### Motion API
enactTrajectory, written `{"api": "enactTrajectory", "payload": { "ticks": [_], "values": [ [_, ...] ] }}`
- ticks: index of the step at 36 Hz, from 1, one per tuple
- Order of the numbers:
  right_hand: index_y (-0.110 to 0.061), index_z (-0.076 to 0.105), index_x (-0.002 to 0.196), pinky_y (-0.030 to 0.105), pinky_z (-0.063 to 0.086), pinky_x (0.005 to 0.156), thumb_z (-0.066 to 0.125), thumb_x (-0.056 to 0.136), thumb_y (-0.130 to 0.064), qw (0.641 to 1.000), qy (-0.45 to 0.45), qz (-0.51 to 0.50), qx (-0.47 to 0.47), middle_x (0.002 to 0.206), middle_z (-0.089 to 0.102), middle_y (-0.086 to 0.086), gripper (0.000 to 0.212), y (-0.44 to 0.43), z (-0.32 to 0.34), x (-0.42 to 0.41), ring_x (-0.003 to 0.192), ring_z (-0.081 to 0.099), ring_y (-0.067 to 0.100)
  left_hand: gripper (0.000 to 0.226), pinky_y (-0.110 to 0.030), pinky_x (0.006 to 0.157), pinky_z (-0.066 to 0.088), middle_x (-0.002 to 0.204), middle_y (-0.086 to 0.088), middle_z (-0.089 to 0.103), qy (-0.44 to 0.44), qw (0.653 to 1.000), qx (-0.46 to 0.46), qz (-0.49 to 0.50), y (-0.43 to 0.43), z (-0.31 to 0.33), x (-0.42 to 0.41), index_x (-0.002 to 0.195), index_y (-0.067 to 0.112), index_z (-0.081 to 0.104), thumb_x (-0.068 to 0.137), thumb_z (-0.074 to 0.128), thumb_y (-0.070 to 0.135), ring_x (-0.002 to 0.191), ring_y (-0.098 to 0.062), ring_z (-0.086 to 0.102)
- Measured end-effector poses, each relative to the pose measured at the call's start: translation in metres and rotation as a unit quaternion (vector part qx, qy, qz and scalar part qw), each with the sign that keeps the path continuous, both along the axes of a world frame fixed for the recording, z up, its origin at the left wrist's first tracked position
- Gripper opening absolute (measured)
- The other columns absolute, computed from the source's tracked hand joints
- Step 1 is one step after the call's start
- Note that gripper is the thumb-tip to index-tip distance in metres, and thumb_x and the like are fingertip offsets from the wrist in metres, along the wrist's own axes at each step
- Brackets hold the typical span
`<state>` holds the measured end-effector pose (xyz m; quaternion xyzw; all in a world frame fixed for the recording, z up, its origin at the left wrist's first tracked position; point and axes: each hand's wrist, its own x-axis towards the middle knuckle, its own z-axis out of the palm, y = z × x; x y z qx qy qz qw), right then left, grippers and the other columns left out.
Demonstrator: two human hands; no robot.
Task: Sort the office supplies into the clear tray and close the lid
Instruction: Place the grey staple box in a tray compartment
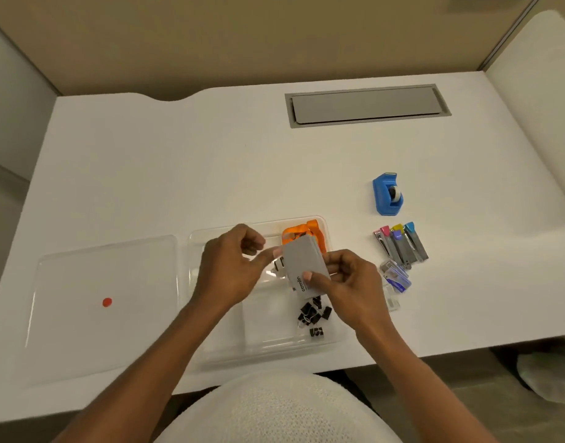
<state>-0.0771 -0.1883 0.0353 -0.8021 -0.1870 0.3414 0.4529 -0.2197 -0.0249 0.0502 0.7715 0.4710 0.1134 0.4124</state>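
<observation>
My right hand (348,282) holds a small grey cardboard box (301,265) tilted over the clear tray (262,350). My left hand (233,266) is at the box's left edge, its thumb touching it and the other fingers curled. Several black binder clips (313,316) lie in the tray's front right compartment. An orange tape dispenser (306,235) sits in the tray's back right part, partly hidden by the box. The clear lid (83,282), marked with a red dot (107,302), lies flat to the left of the tray.
To the right of the tray lie several small staplers with coloured ends (402,244), boxes of staples (396,276) and a blue tape dispenser (386,195). A grey cable hatch (367,105) is set into the white desk (178,174) at the back.
</observation>
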Motion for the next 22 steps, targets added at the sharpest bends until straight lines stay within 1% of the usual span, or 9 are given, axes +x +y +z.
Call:
{"api": "enactTrajectory", "payload": {
  "ticks": [2,4,6,8,10,12,16,18,22],
  "values": [
    [-0.027,0.069,0.101,0.037,0.065,0.074,0.088,0.074,-0.035,1.0,-0.001,-0.001,-0.01,0.089,0.077,-0.009,0.034,0.019,-0.004,-0.009,0.08,0.075,0.009,0.032,-0.033,0.074,0.058,0.096,0.011,0.071,0.055,0.994,0.075,0.054,0.011,-0.013,-0.024,0.098,0.022,0.066,0.084,0.083,0.045,0.083,-0.012,0.069],
    [-0.026,0.068,0.103,0.038,0.064,0.075,0.085,0.075,-0.035,0.999,-0.031,0.007,-0.023,0.086,0.075,-0.011,0.034,0.037,-0.009,-0.018,0.079,0.073,0.007,0.035,-0.04,0.08,0.057,0.104,0.001,0.07,0.102,0.984,0.108,0.094,0.019,-0.024,-0.046,0.106,0.016,0.063,0.088,0.08,0.04,0.092,-0.024,0.069],
    [-0.025,0.066,0.113,0.028,0.059,0.069,0.083,0.078,-0.036,0.997,-0.073,0.019,-0.037,0.084,0.072,-0.014,0.04,0.054,-0.014,-0.026,0.078,0.07,0.005,0.04,-0.044,0.085,0.057,0.112,-0.006,0.069,0.137,0.978,0.105,0.114,0.022,-0.033,-0.06,0.115,0.011,0.061,0.09,0.079,0.036,0.098,-0.03,0.07],
    [-0.024,0.062,0.121,0.016,0.046,0.06,0.081,0.08,-0.038,0.993,-0.106,0.028,-0.045,0.091,0.072,-0.01,0.047,0.068,-0.02,-0.032,0.08,0.069,0.01,0.043,-0.046,0.089,0.057,0.121,-0.011,0.067,0.165,0.975,0.092,0.119,0.023,-0.04,-0.068,0.123,0.009,0.06,0.091,0.077,0.033,0.104,-0.034,0.069],
    [-0.023,0.059,0.125,0.012,0.039,0.055,0.079,0.081,-0.037,0.989,-0.129,0.042,-0.057,0.1,0.074,-0.005,0.051,0.08,-0.029,-0.039,0.082,0.069,0.012,0.044,-0.047,0.092,0.056,0.126,-0.012,0.066,0.188,0.971,0.078,0.122,0.023,-0.046,-0.072,0.128,0.007,0.059,0.094,0.075,0.03,0.11,-0.036,0.067],
    [-0.022,0.055,0.128,0.013,0.039,0.053,0.078,0.083,-0.037,0.985,-0.15,0.062,-0.066,0.103,0.074,-0.003,0.053,0.089,-0.038,-0.045,0.083,0.068,0.012,0.043,-0.045,0.09,0.054,0.125,-0.013,0.067,0.203,0.969,0.074,0.12,0.022,-0.05,-0.074,0.131,0.006,0.059,0.095,0.074,0.025,0.111,-0.037,0.067],
    [-0.019,0.051,0.131,0.034,0.061,0.069,0.077,0.087,-0.037,0.975,-0.181,0.099,-0.085,0.112,0.073,0.003,0.054,0.102,-0.052,-0.058,0.096,0.071,0.023,0.035,-0.041,0.079,0.056,0.119,-0.014,0.073,0.223,0.965,0.086,0.111,0.022,-0.054,-0.077,0.129,0.006,0.063,0.096,0.071,0.013,0.103,-0.038,0.071],
    [-0.012,0.056,0.128,0.04,0.062,0.074,0.075,0.091,-0.034,0.967,-0.198,0.127,-0.097,0.114,0.071,0.008,0.047,0.105,-0.056,-0.061,0.098,0.07,0.026,0.036,-0.04,0.077,0.056,0.115,-0.013,0.075,0.23,0.964,0.086,0.103,0.024,-0.054,-0.079,0.13,0.007,0.062,0.095,0.07,0.011,0.101,-0.038,0.073],
    [-0.009,0.066,0.112,0.027,0.051,0.068,0.061,0.101,-0.028,0.924,-0.303,0.194,-0.13,0.107,0.071,0.009,0.022,0.101,-0.059,-0.058,0.088,0.067,0.022,0.036,-0.039,0.074,0.057,0.111,-0.011,0.076,0.248,0.961,0.086,0.085,0.026,-0.056,-0.081,0.13,0.009,0.06,0.095,0.07,0.013,0.096,-0.035,0.074]
  ]
}}
